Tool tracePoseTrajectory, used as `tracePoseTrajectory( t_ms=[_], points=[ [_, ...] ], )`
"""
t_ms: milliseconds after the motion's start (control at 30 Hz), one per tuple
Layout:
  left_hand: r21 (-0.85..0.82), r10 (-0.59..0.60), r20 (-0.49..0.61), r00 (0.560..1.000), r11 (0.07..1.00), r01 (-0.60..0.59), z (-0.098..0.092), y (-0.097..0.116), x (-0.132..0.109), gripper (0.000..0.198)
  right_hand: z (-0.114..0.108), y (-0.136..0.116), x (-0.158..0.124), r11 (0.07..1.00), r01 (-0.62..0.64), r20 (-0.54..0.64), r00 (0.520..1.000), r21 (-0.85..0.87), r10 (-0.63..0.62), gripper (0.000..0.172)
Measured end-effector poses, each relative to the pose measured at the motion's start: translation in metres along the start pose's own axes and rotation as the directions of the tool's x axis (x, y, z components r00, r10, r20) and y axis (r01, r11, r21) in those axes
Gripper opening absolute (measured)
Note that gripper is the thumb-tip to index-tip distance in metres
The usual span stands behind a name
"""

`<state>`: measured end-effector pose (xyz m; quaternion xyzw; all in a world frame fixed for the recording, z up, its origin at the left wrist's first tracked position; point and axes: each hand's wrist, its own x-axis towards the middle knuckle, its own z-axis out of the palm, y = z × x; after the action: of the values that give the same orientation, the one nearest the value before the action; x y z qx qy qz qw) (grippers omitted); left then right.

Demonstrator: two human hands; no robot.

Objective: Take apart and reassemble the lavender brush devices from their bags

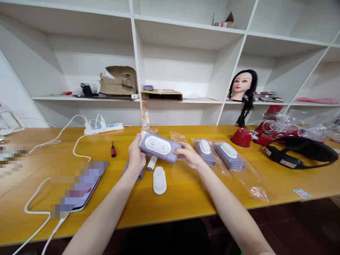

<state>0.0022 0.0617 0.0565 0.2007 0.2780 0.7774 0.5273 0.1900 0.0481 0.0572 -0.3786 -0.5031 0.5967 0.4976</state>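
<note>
Between my two hands, above the wooden table [183,203], is a purple plastic case [175,150] with a white oval plate on its upper face. My left hand [136,152] grips its left end, thumb on the top edge. At its right end, my right hand [187,154] is closed on it with the thumb on the face. Below lies a loose white oval piece [159,180] with long grooves. A small white cylinder with a purple end [152,163] rests nearer the left hand. Another purple part [140,174] is partly hidden behind my left wrist.
Two similar purple cases [205,154] lie on clear plastic bags to the right. A red-handled screwdriver [113,150], a tablet-like device [87,191] and a power strip [106,128] are left. A black visor [297,156] and red parts [241,137] stand far right.
</note>
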Motion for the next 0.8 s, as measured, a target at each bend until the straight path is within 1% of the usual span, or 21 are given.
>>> tracePoseTrajectory(
  t_ms=[67,133,233,300,367,433,500,600,633,700,733,800],
  points=[
    [-0.018,0.129,0.015,0.992,0.992,-0.128,-0.007,0.0,-0.001,0.02,0.003,0.001,-0.004,0.988,-0.087,0.098,0.99,-0.124,0.1,0.032],
    [-0.009,0.22,0.028,0.975,0.975,-0.22,-0.011,-0.001,-0.005,0.024,0.003,0.002,-0.006,0.962,-0.133,0.179,0.967,-0.24,0.179,0.034],
    [0.014,0.284,0.046,0.958,0.959,-0.285,-0.012,-0.002,-0.012,0.024,0.001,0.004,-0.006,0.932,-0.166,0.254,0.933,-0.323,0.255,0.035],
    [0.03,0.301,0.059,0.952,0.952,-0.303,-0.012,-0.001,-0.014,0.021,0.0,0.006,-0.006,0.919,-0.184,0.261,0.922,-0.35,0.284,0.035],
    [0.039,0.303,0.066,0.951,0.951,-0.306,-0.014,0.002,-0.014,0.021,0.001,0.008,-0.005,0.926,-0.156,0.247,0.936,-0.345,0.25,0.032],
    [0.046,0.302,0.062,0.951,0.951,-0.305,-0.015,0.004,-0.012,0.024,0.003,0.009,-0.004,0.945,-0.09,0.242,0.955,-0.315,0.171,0.028],
    [0.076,0.313,0.051,0.948,0.945,-0.317,-0.016,0.004,-0.009,0.029,0.006,0.007,-0.002,0.957,-0.037,0.248,0.962,-0.288,0.111,0.023],
    [0.112,0.316,0.045,0.948,0.941,-0.319,-0.014,0.004,-0.005,0.034,0.006,0.002,-0.001,0.961,-0.021,0.268,0.959,-0.276,0.098,0.024],
    [0.11,0.312,0.033,0.949,0.943,-0.314,-0.013,0.006,-0.003,0.034,0.005,0.0,0.0,0.961,-0.033,0.273,0.956,-0.276,0.111,0.026],
    [0.089,0.3,-0.035,0.953,0.951,-0.296,-0.016,0.014,0.004,0.029,-0.001,-0.004,0.0,0.96,-0.1,0.264,0.949,-0.261,0.171,0.026],
    [0.08,0.299,-0.098,0.949,0.953,-0.292,-0.019,0.02,0.009,0.026,-0.004,-0.005,0.001,0.959,-0.144,0.247,0.947,-0.243,0.205,0.025],
    [0.067,0.297,-0.23,0.927,0.955,-0.289,-0.029,0.034,0.022,0.03,-0.011,-0.008,0.002,0.964,-0.19,0.201,0.953,-0.183,0.226,0.023]
  ],
)
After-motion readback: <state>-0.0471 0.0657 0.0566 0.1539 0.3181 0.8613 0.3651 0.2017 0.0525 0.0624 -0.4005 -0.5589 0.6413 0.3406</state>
